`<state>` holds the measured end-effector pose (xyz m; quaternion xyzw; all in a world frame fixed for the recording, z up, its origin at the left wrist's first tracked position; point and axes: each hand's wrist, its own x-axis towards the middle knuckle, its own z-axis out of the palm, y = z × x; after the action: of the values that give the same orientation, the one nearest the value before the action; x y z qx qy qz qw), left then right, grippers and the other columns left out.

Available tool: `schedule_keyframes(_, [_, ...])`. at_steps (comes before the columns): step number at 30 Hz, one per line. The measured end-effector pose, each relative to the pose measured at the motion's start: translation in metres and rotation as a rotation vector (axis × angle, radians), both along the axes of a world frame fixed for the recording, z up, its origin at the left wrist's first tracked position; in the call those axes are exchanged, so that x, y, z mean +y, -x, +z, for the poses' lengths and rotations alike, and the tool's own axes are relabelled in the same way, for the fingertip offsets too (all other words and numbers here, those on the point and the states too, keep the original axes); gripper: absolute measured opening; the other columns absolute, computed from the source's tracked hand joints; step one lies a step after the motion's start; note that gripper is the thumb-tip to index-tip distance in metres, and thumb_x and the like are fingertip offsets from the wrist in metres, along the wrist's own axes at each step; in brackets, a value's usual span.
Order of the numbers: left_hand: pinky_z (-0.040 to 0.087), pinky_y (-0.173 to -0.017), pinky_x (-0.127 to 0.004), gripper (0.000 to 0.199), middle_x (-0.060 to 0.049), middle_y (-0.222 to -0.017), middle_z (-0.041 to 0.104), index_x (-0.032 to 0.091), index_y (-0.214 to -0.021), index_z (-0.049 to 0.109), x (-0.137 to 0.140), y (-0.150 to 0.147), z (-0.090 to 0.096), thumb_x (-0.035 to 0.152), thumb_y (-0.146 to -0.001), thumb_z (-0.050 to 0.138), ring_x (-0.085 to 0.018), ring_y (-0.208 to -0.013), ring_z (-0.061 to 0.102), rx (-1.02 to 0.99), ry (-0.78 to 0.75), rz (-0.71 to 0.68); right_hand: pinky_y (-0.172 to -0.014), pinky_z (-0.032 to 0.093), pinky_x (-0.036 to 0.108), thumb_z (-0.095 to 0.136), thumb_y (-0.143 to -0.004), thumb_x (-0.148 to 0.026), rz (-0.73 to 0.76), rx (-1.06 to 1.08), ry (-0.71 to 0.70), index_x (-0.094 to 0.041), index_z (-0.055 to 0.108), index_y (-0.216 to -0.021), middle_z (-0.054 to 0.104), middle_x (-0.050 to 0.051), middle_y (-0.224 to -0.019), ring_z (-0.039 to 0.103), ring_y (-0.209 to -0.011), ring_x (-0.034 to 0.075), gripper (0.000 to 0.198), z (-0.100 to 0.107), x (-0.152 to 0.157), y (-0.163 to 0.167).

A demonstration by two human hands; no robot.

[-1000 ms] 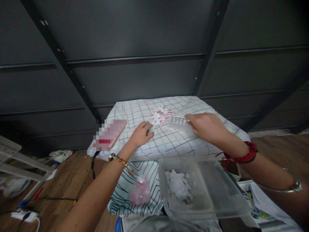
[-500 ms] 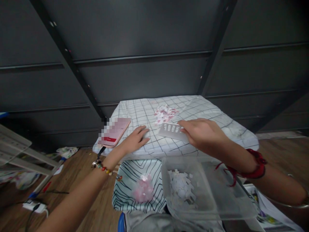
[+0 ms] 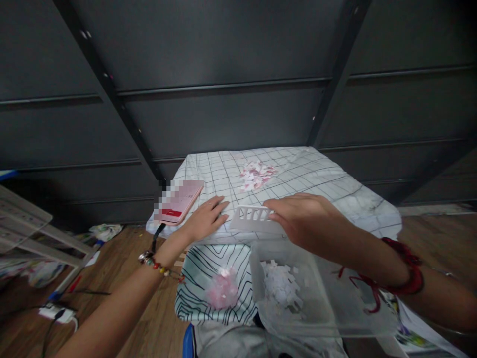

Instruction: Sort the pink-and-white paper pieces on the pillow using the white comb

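My right hand (image 3: 303,217) grips the right end of a white plastic scraper with a slotted upper part (image 3: 249,223). The scraper stands on edge near the front of the checked tablecloth (image 3: 316,171). Lying on the cloth to its left, my left hand (image 3: 206,219) has its fingers spread and nothing in them. Behind the scraper is a loose heap of small white and pink flakes (image 3: 257,175). A patterned tray (image 3: 190,298) below the left hand holds pink flakes (image 3: 223,289). Beside it, a translucent plastic box (image 3: 324,303) contains white pieces (image 3: 281,286).
A pink phone (image 3: 184,201) lies at the table's left edge, with a strap hanging down. Dark wall panels (image 3: 223,122) rise behind the table. On the floor at left are a white power strip (image 3: 57,314) and a grey folding frame (image 3: 37,238).
My right hand has drawn the scraper toward the table's front edge and slightly left. My left hand stays on the cloth. The flake heap looks the same.
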<state>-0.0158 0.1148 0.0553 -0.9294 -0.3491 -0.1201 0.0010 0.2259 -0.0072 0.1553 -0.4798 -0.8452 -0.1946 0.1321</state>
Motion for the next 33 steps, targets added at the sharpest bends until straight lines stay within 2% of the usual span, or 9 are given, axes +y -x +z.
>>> schedule_keyframes(3, [0.030,-0.105,-0.040,0.044,-0.015,-0.137,0.041,0.013,-0.126,0.045,0.000,-0.002,0.007,0.038,-0.093,0.032,-0.026,-0.127,0.037,0.014,0.030,0.011,-0.055,0.032,0.028,0.045,-0.083,-0.019,-0.103,0.020,-0.009,-0.018,0.060,-0.084,0.066,0.004,-0.070,0.056,-0.061,0.016,0.016,0.004,0.017,-0.014])
schedule_keyframes(7, [0.036,-0.100,-0.036,0.043,-0.014,-0.123,0.051,0.012,-0.121,0.049,0.007,-0.012,0.025,0.037,-0.088,0.041,-0.025,-0.115,0.048,0.066,0.125,0.034,-0.053,0.028,0.029,0.043,-0.084,-0.021,-0.293,0.038,-0.039,-0.017,0.061,-0.094,0.067,0.006,-0.073,0.057,-0.062,0.019,0.021,0.002,0.053,-0.045])
schedule_keyframes(12, [0.037,-0.098,-0.041,0.051,-0.016,-0.123,0.050,0.013,-0.131,0.040,0.025,-0.033,0.035,0.041,-0.090,0.033,-0.029,-0.113,0.050,0.062,0.135,0.155,-0.059,0.029,0.030,0.041,-0.083,-0.015,-0.309,-0.015,-0.102,-0.016,0.063,-0.091,0.067,0.008,-0.072,0.056,-0.062,0.019,0.023,-0.011,0.102,-0.077])
schedule_keyframes(18, [0.027,-0.106,-0.040,0.053,-0.018,-0.137,0.037,0.008,-0.133,0.037,0.059,-0.053,0.021,0.040,-0.090,0.036,-0.030,-0.129,0.033,-0.097,0.058,0.182,-0.076,0.031,0.032,0.042,-0.084,-0.015,-0.131,0.070,-0.161,-0.016,0.063,-0.095,0.067,0.005,-0.070,0.056,-0.065,0.017,0.023,-0.028,0.139,-0.085])
schedule_keyframes(21, [0.025,-0.108,-0.039,0.056,-0.019,-0.140,0.033,0.007,-0.134,0.035,0.076,-0.055,0.012,0.041,-0.090,0.038,-0.029,-0.132,0.029,-0.135,0.060,0.188,-0.086,0.027,0.036,0.042,-0.085,-0.017,-0.047,0.173,-0.261,-0.017,0.062,-0.096,0.068,0.005,-0.078,0.057,-0.074,0.017,0.023,-0.033,0.153,-0.087])
schedule_keyframes(23, [0.025,-0.108,-0.039,0.057,-0.020,-0.140,0.034,0.005,-0.134,0.035,0.085,-0.055,0.006,0.042,-0.090,0.039,-0.029,-0.132,0.029,-0.152,0.046,0.182,-0.091,0.023,0.038,0.041,-0.086,-0.017,-0.064,0.241,-0.352,-0.018,0.062,-0.094,0.068,0.005,-0.085,0.056,-0.082,0.018,0.023,-0.037,0.163,-0.088])
schedule_keyframes(27, [0.027,-0.108,-0.040,0.060,-0.020,-0.136,0.039,0.005,-0.133,0.037,0.093,-0.055,-0.007,0.045,-0.088,0.042,-0.028,-0.130,0.033,-0.171,0.020,0.162,-0.094,0.019,0.041,0.038,-0.084,-0.013,-0.212,0.346,-0.478,-0.020,0.062,-0.090,0.066,0.005,-0.086,0.051,-0.091,0.020,0.025,-0.052,0.179,-0.090])
schedule_keyframes(30, [0.028,-0.108,-0.040,0.062,-0.019,-0.136,0.040,0.005,-0.133,0.037,0.094,-0.054,-0.012,0.047,-0.087,0.044,-0.029,-0.129,0.034,-0.196,0.011,0.157,-0.095,0.018,0.042,0.039,-0.081,-0.009,-0.298,0.370,-0.523,-0.021,0.062,-0.095,0.063,0.005,-0.087,0.046,-0.094,0.021,0.030,-0.069,0.184,-0.090])
schedule_keyframes(33, [0.030,-0.107,-0.039,0.060,-0.018,-0.135,0.042,0.008,-0.132,0.039,0.093,-0.054,-0.012,0.046,-0.086,0.045,-0.028,-0.127,0.037,-0.230,0.008,0.162,-0.096,0.017,0.045,0.041,-0.075,-0.005,-0.294,0.342,-0.548,-0.026,0.061,-0.105,0.060,0.004,-0.088,0.044,-0.094,0.022,0.042,-0.083,0.183,-0.089])
